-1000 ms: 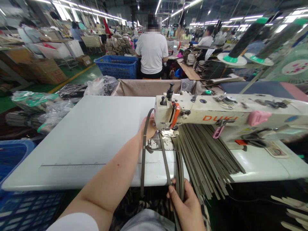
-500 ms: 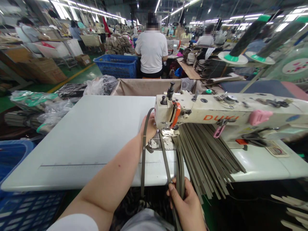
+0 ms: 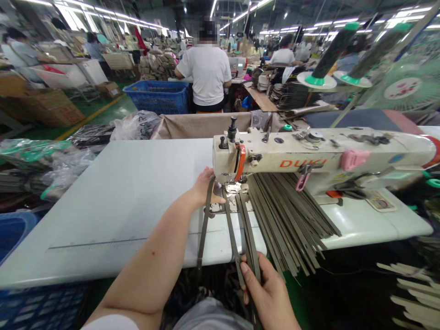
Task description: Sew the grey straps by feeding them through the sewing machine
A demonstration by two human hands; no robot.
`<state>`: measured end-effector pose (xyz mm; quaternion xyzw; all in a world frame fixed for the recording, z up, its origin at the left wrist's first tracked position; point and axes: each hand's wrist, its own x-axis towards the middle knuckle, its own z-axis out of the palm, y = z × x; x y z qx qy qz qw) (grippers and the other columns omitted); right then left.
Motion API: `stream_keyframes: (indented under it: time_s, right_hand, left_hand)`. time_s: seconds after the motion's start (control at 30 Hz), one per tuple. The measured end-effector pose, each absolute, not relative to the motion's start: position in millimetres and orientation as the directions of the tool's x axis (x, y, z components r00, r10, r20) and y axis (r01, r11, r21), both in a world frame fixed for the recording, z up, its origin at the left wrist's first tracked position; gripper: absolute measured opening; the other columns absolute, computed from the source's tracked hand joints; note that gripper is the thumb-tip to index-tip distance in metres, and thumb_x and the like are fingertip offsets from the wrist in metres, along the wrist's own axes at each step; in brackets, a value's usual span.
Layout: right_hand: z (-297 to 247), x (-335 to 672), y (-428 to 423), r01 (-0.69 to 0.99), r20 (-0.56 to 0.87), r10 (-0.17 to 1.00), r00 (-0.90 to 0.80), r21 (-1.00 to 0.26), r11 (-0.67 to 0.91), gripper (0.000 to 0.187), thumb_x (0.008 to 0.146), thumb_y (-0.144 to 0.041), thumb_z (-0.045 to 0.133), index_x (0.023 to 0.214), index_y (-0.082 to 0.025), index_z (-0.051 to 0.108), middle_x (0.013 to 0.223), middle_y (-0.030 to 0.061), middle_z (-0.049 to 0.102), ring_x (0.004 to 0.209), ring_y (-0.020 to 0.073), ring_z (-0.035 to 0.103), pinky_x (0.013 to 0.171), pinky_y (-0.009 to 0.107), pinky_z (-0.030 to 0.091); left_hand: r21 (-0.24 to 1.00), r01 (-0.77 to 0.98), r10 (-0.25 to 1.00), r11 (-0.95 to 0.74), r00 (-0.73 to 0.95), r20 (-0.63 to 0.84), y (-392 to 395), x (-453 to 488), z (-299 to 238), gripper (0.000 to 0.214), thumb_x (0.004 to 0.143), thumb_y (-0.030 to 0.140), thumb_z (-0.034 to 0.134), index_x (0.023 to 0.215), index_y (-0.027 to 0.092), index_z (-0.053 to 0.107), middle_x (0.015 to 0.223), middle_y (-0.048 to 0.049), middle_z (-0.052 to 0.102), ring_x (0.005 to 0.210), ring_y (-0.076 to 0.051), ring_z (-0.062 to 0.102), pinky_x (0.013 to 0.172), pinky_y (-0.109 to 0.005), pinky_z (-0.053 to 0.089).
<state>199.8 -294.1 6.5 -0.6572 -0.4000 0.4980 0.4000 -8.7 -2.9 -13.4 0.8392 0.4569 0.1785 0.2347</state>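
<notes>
A cream sewing machine (image 3: 309,160) stands on a white table (image 3: 113,192). My left hand (image 3: 205,187) rests at the needle plate, its fingers pressed on an olive strap (image 3: 205,220) that hangs over the front edge. At the table's front edge my right hand (image 3: 266,286) is closed round two more olive straps (image 3: 245,224) that run up to the presser foot. A fan of several olive straps (image 3: 288,215) lies under the machine arm, to the right of my hands.
Blue crates stand at the lower left (image 3: 13,229) and at the back (image 3: 158,95). Plastic bags (image 3: 134,124) lie behind the table. A person in a white shirt (image 3: 208,73) works with their back to me. Thread cones (image 3: 326,59) rise at the right.
The looped strap by my left hand has come down flat toward the table. My left hand has slid out from beside the machine head. My right hand stays on its straps.
</notes>
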Motion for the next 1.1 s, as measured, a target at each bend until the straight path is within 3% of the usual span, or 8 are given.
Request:
stream_keyframes:
  time_s: [0.13,0.23,0.37,0.47,0.57,0.7,0.87,1.1]
  right_hand:
    - [24,216,-296,0.405,-0.169,0.962,0.216,-0.881,-0.246,0.047,0.111,-0.064,0.06,0.121,-0.024,0.082,0.06,-0.0015,0.072,0.051,0.0262,0.072,0.06,0.035,0.062]
    - [35,229,-296,0.582,-0.039,0.981,0.19,-0.8,-0.144,0.04,0.112,-0.051,0.06,0.131,-0.023,0.082,0.079,0.0067,0.086,0.064,0.0301,0.082,0.067,0.037,0.068]
    - [35,246,-292,0.762,0.108,0.98,0.167,-0.645,-0.059,0.041,0.115,-0.04,0.052,0.141,-0.021,0.078,0.103,0.0157,0.093,0.087,0.0354,0.091,0.075,0.041,0.072]
    - [33,259,-277,0.874,0.136,0.984,0.118,-0.485,-0.038,0.046,0.116,-0.033,0.048,0.149,-0.013,0.071,0.124,0.0252,0.09,0.106,0.0399,0.092,0.087,0.047,0.074]
    - [36,268,-256,0.934,0.128,0.977,0.173,-0.336,-0.122,0.045,0.117,-0.025,0.043,0.149,-0.005,0.068,0.129,0.031,0.086,0.106,0.0414,0.09,0.087,0.05,0.073]
    - [36,262,-239,0.974,0.207,0.959,0.193,-0.157,-0.162,0.044,0.119,-0.028,0.05,0.154,-0.004,0.061,0.132,0.029,0.08,0.097,0.0387,0.088,0.077,0.046,0.071]
    - [28,245,-232,0.991,0.317,0.945,0.08,0.081,-0.111,0.066,0.105,-0.041,0.085,0.149,0.004,0.065,0.119,0.026,0.076,0.105,0.0423,0.082,0.087,0.048,0.071]
    - [43,234,-220,0.977,0.271,0.962,0.036,0.191,-0.091,0.032,0.102,-0.02,0.082,0.125,0.0,0.075,0.102,0.0216,0.077,0.096,0.04,0.079,0.084,0.048,0.067]
  left_hand:
    - [0.562,0.701,0.867,-0.439,0.496,0.058,-1,-7,-15,0.102,0.063,0.031,0.105,0.159,0.024,0.071,0.172,-0.0196,0.061,0.166,-0.056,0.047,0.138,-0.077,0.038]
    - [0.549,0.708,0.864,-0.443,0.5,0.052,1,-6,-16,0.102,0.063,0.032,0.104,0.159,0.022,0.07,0.171,-0.0208,0.062,0.166,-0.056,0.047,0.138,-0.08,0.036]
    - [0.543,0.712,0.861,-0.446,0.507,0.043,-1,-4,-13,0.095,0.064,0.032,0.103,0.154,0.02,0.073,0.17,-0.0207,0.062,0.165,-0.055,0.049,0.138,-0.076,0.038]
    - [0.519,0.728,0.863,-0.447,0.503,0.037,-2,-2,-9,0.1,0.065,0.034,0.103,0.158,0.018,0.07,0.17,-0.0221,0.061,0.164,-0.055,0.05,0.138,-0.073,0.041]
    - [0.51,0.73,0.865,-0.455,0.498,0.059,-1,-2,-9,0.106,0.064,0.036,0.105,0.161,0.018,0.067,0.171,-0.0226,0.06,0.163,-0.054,0.05,0.137,-0.071,0.043]
    - [0.507,0.723,0.858,-0.47,0.51,0.068,0,-2,-11,0.102,0.063,0.037,0.105,0.157,0.018,0.069,0.171,-0.0201,0.061,0.165,-0.052,0.049,0.138,-0.069,0.042]
    - [0.557,0.71,0.882,-0.43,0.461,0.094,-4,0,-6,0.112,0.057,0.042,0.11,0.157,0.017,0.067,0.17,-0.0201,0.061,0.161,-0.05,0.053,0.137,-0.066,0.044]
    - [0.62,0.662,0.876,-0.421,0.474,0.089,-9,2,2,0.095,0.058,0.032,0.109,0.146,0.02,0.076,0.151,-0.0132,0.074,0.149,-0.045,0.065,0.135,-0.062,0.049]
